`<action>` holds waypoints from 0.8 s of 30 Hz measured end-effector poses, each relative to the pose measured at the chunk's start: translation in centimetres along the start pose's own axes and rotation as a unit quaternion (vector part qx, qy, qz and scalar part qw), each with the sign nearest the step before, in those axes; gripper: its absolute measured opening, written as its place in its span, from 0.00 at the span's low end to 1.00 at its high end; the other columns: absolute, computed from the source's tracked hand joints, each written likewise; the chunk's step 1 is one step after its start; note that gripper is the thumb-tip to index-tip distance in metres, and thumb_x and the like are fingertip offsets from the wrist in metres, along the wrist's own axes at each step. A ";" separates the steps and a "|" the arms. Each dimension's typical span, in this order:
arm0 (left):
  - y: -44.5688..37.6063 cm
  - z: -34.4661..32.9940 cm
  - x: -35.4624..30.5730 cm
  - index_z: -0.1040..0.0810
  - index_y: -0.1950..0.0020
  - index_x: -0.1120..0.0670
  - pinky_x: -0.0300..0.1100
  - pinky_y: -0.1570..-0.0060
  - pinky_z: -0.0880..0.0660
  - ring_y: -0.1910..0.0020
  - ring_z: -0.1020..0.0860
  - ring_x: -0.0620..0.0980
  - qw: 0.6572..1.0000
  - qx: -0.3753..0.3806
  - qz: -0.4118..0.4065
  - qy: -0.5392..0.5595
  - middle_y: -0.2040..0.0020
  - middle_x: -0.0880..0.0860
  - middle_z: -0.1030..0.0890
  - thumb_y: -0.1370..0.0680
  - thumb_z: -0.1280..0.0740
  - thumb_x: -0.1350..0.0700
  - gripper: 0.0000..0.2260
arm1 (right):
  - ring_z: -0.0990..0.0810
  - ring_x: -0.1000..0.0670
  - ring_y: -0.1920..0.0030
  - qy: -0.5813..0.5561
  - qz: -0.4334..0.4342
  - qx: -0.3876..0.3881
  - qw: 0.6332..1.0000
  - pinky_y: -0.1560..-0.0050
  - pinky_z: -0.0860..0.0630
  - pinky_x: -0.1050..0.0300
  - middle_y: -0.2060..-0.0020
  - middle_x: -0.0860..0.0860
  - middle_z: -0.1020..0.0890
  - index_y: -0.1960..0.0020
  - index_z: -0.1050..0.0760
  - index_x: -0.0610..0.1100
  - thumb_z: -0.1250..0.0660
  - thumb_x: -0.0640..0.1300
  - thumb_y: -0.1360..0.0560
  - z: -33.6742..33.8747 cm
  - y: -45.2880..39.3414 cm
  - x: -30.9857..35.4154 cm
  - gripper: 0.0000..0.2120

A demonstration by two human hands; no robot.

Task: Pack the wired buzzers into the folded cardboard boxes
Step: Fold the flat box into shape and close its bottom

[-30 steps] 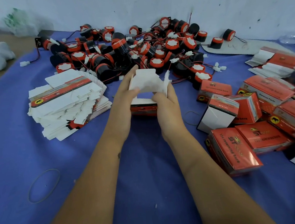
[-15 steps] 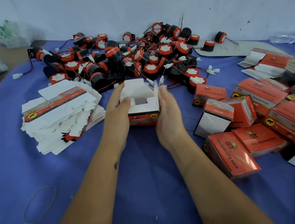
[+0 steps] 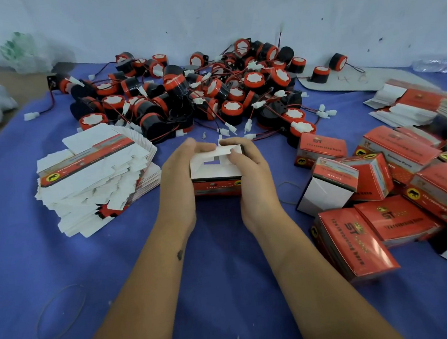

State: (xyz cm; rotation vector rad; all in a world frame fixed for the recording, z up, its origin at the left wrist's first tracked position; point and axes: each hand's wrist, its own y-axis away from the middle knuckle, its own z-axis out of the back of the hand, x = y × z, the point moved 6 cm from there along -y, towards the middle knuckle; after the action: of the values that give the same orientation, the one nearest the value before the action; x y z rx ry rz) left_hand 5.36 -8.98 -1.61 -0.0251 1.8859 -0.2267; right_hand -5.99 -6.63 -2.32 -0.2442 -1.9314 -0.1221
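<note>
Buzzers (image 3: pixel 205 95) fill the upper middle of the frame, a tangled heap of black drums with red rims and white faces, thin red and black wires and little white plugs trailing everywhere. Just below that heap, dead centre, sits the cardboard box (image 3: pixel 217 175), red printed side facing us, white flaps folded over its top with a gap showing between them. The left hand (image 3: pixel 178 181) wraps its left side, fingers curled over the far edge; the right hand (image 3: pixel 252 172) clasps the other side, fingertips pressing on the top flaps. What lies inside the box I can't make out.

At left centre, a slumped stack of flat box blanks (image 3: pixel 93 175), white card with red print, edges fanned and ragged. At right, a jumble of made-up red boxes (image 3: pixel 382 209), glossy, some tipped over, one showing its white end; the lowest runs off the right edge. More flat blanks (image 3: pixel 406 104) lie at upper right. Everything rests on a blue cloth (image 3: pixel 227 290), with a rubber band (image 3: pixel 60 313) lying at lower left. At far upper left there's a white lump, blurred, and a crumpled plastic bag (image 3: pixel 26 55).
</note>
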 end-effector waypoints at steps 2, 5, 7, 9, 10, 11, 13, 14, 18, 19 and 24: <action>0.1 -0.2 0.0 0.17 0.61 0.44 0.37 0.63 0.23 0.59 0.19 0.43 1.000 0.006 -0.013 -0.022 0.58 0.46 0.17 0.26 0.36 0.52 0.09 | 0.20 0.46 0.55 0.004 0.011 0.000 1.000 0.60 0.21 0.53 0.51 0.43 0.19 0.53 0.22 0.50 0.41 0.40 0.22 0.1 0.0 0.0 0.10; 0.1 -0.3 0.4 0.18 0.50 0.42 0.37 0.61 0.23 0.56 0.20 0.41 0.999 0.016 -0.015 -0.045 0.53 0.44 0.17 0.22 0.36 0.59 0.12 | 0.18 0.47 0.56 -0.053 0.008 0.008 0.999 0.59 0.21 0.54 0.54 0.46 0.17 0.51 0.21 0.47 0.42 0.48 0.21 0.3 0.0 -0.2 0.12; -0.1 -0.1 0.4 0.21 0.44 0.42 0.36 0.60 0.23 0.55 0.19 0.41 0.999 0.022 -0.017 -0.039 0.54 0.43 0.17 0.20 0.36 0.63 0.16 | 0.18 0.47 0.55 -0.053 -0.006 0.021 0.998 0.57 0.20 0.52 0.53 0.45 0.16 0.49 0.21 0.46 0.41 0.52 0.21 0.5 -0.1 -0.1 0.13; -0.3 0.2 0.4 0.21 0.43 0.42 0.38 0.57 0.22 0.53 0.19 0.43 0.999 0.023 -0.015 -0.026 0.52 0.44 0.16 0.21 0.36 0.64 0.16 | 0.19 0.47 0.54 0.008 -0.002 0.032 0.999 0.55 0.21 0.51 0.52 0.45 0.18 0.48 0.21 0.47 0.36 0.45 0.24 0.5 -0.1 0.1 0.08; -0.4 0.3 0.4 0.20 0.44 0.42 0.39 0.56 0.22 0.51 0.19 0.44 0.999 0.023 -0.012 -0.024 0.50 0.46 0.16 0.22 0.36 0.63 0.16 | 0.19 0.48 0.55 0.034 0.003 0.031 0.999 0.56 0.21 0.52 0.52 0.47 0.18 0.49 0.21 0.48 0.36 0.41 0.24 0.5 -0.2 0.1 0.07; -0.4 0.4 0.4 0.20 0.44 0.41 0.40 0.55 0.21 0.50 0.19 0.46 0.999 0.025 -0.007 -0.023 0.48 0.47 0.16 0.23 0.35 0.61 0.16 | 0.19 0.50 0.56 0.048 0.007 0.028 0.998 0.57 0.21 0.53 0.54 0.48 0.18 0.50 0.21 0.49 0.36 0.39 0.24 0.5 -0.2 0.3 0.08; -0.5 0.3 0.6 0.19 0.43 0.40 0.41 0.54 0.21 0.49 0.19 0.48 0.999 0.030 0.013 -0.022 0.45 0.50 0.17 0.27 0.35 0.59 0.18 | 0.19 0.52 0.58 0.064 0.017 0.022 0.998 0.61 0.21 0.57 0.55 0.49 0.18 0.52 0.21 0.49 0.35 0.36 0.24 0.7 -0.3 0.7 0.09; -0.5 0.3 0.7 0.20 0.42 0.41 0.40 0.55 0.21 0.49 0.19 0.48 0.999 0.032 0.020 -0.024 0.44 0.50 0.17 0.30 0.35 0.59 0.20 | 0.19 0.53 0.59 0.077 0.023 0.019 0.997 0.62 0.21 0.58 0.54 0.49 0.17 0.52 0.21 0.49 0.35 0.36 0.24 0.8 -0.3 0.9 0.10; -0.6 0.2 0.4 0.28 0.36 0.37 0.37 0.56 0.23 0.51 0.20 0.46 0.998 0.022 -0.017 -0.055 0.48 0.50 0.19 0.33 0.35 0.63 0.30 | 0.19 0.57 0.58 0.159 0.067 -0.007 0.985 0.61 0.22 0.62 0.52 0.49 0.17 0.50 0.21 0.48 0.34 0.35 0.24 1.0 -0.1 1.4 0.09; -0.6 0.2 0.3 0.29 0.35 0.36 0.37 0.56 0.23 0.51 0.20 0.47 0.997 0.019 -0.031 -0.064 0.49 0.51 0.20 0.33 0.35 0.64 0.31 | 0.20 0.60 0.59 0.176 0.081 -0.019 0.981 0.62 0.23 0.64 0.54 0.51 0.17 0.50 0.22 0.49 0.34 0.36 0.25 1.0 0.0 1.5 0.09; -0.5 0.3 0.4 0.23 0.38 0.40 0.41 0.54 0.23 0.49 0.20 0.47 0.999 0.011 0.003 -0.047 0.48 0.49 0.18 0.32 0.38 0.59 0.24 | 0.20 0.51 0.58 0.195 0.099 -0.012 0.976 0.57 0.21 0.54 0.60 0.54 0.18 0.53 0.23 0.51 0.37 0.44 0.24 0.4 0.5 1.0 0.05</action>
State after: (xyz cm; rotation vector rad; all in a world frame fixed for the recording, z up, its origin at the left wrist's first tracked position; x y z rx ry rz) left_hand 5.49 -9.55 -2.02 -0.0144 1.7895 -0.2386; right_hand -6.60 -5.91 -1.51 -0.3971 -1.5083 -0.0568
